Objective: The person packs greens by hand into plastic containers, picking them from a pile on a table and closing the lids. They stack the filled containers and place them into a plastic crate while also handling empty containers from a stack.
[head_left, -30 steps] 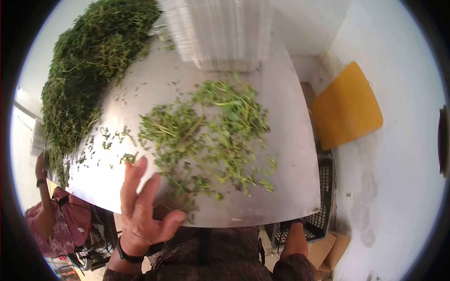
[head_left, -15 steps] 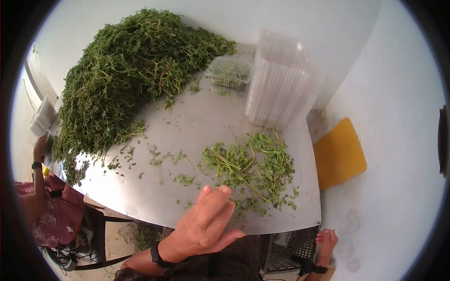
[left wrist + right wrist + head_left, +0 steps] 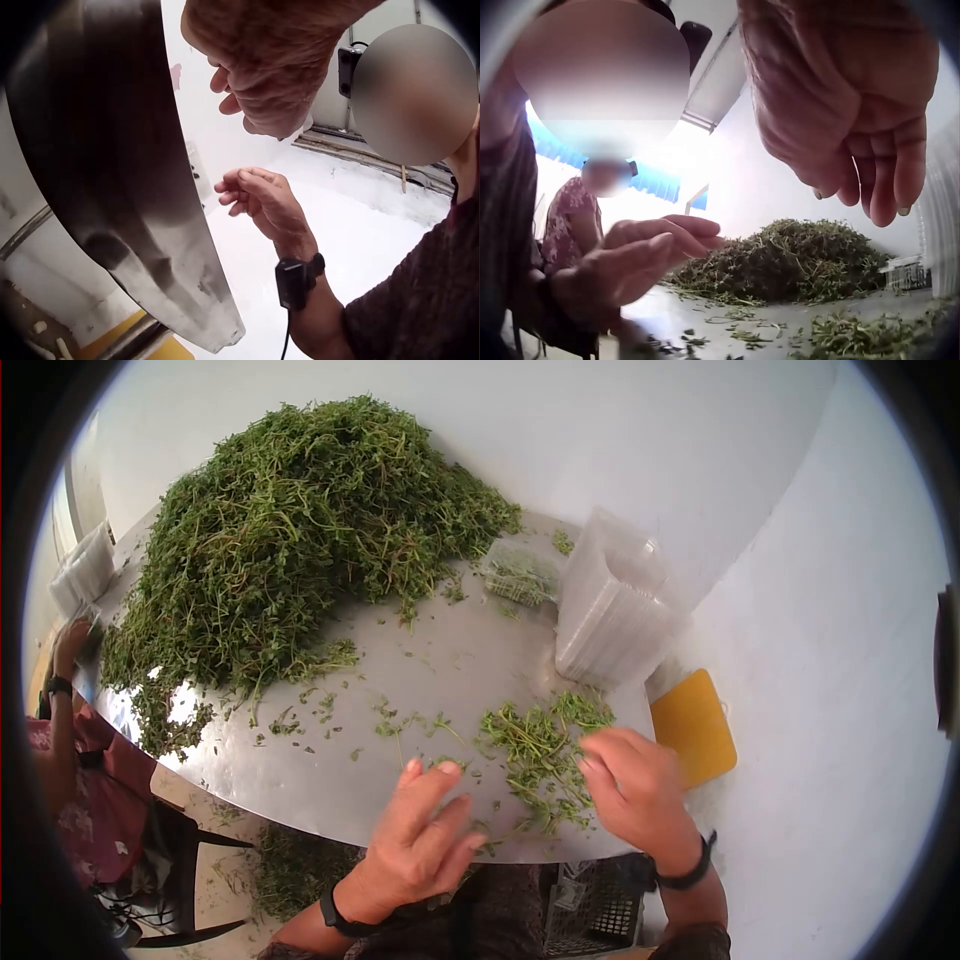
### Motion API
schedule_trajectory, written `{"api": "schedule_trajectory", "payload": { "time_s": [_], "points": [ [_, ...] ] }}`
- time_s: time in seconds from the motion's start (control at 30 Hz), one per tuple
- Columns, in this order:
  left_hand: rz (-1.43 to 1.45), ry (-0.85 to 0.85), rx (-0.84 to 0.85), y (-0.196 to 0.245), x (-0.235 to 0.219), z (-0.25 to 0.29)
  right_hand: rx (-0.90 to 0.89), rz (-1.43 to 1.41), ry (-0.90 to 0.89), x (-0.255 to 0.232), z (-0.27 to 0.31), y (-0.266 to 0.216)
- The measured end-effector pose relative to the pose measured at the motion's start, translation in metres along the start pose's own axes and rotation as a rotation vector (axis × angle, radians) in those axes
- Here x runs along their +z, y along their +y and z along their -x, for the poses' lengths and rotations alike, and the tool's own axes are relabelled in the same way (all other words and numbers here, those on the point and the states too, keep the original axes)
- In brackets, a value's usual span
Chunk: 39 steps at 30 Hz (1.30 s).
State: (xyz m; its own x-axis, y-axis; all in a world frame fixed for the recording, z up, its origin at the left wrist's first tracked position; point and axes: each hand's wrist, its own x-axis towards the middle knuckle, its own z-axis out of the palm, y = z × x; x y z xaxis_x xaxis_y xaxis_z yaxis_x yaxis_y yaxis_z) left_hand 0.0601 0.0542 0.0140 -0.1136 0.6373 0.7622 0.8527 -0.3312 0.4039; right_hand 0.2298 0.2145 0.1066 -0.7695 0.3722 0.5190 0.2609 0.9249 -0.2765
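Note:
A small spread of loose green sprigs (image 3: 535, 745) lies near the front right of the metal table (image 3: 390, 650). My left hand (image 3: 420, 850), fingers slightly bent, hovers by the table's front edge, left of the sprigs. Over their right side is my right hand (image 3: 640, 785), its fingers loosely curved and holding nothing. The right wrist view shows that right palm (image 3: 832, 105) and, beyond it, the left hand (image 3: 649, 251), both without anything in them. Behind the sprigs stands a tall stack of clear plastic containers (image 3: 610, 610). Beside the stack sits a clear container (image 3: 520, 572) with greens inside.
A large heap of greens (image 3: 300, 540) covers the table's back left. Against the right wall is a yellow board (image 3: 695, 730). Under the front edge stands a black crate (image 3: 590, 920). Another person's hand (image 3: 70, 645) is at the far left, near more clear containers (image 3: 85, 570).
My right hand has risen from below the table's right end to above the sprigs. The left hand stays near the front edge. The head view has swung, showing more of the heap.

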Motion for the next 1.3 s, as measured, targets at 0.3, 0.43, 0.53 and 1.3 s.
{"api": "schedule_trajectory", "payload": {
  "time_s": [0.3,0.43,0.53,1.3],
  "points": [
    [-0.036,0.088,-0.189,-0.018,-0.007,0.013,-0.089,0.396,0.048,0.091,-0.119,0.036],
    [-0.027,0.04,-0.189,-0.017,-0.007,0.012,-0.061,0.487,0.04,0.113,-0.158,0.059],
    [0.0,0.013,-0.185,-0.018,-0.008,0.01,-0.039,0.613,0.006,0.128,-0.18,0.077],
    [-0.079,-0.001,-0.114,-0.02,0.0,0.019,-0.222,1.095,-0.065,0.187,-0.218,0.124]
  ]
}}
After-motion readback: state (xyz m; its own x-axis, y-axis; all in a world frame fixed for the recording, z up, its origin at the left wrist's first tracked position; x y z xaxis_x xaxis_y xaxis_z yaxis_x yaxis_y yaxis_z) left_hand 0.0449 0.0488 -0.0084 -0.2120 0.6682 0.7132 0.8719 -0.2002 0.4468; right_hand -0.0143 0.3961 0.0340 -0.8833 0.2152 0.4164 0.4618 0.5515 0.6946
